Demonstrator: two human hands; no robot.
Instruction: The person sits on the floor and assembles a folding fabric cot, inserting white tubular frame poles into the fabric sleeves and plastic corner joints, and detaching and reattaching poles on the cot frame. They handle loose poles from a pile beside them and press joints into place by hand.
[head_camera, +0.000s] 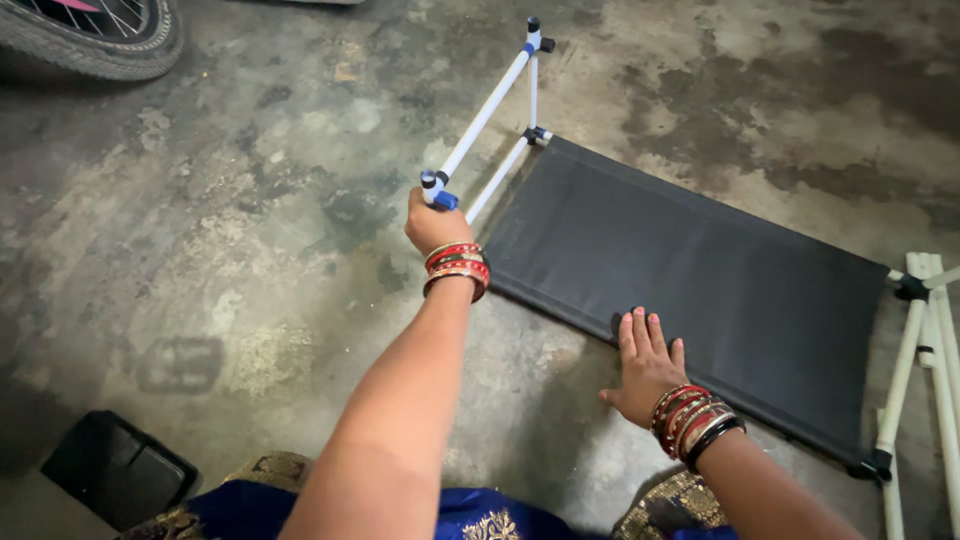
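Black flat case (118, 468) at seven o'clock on the concrete floor (250, 300), tyre (95, 40) at eleven. Left hand (432, 222) near centre, grip closed round the end of a white tube frame (485, 115) rising toward twelve. Black fabric panel (690, 275) already fitted on its rails, lying flat at three o'clock. Right hand (648, 368) spread, pressing its near edge. Loose white tubes (925, 330) at far right, seemingly unjoined.
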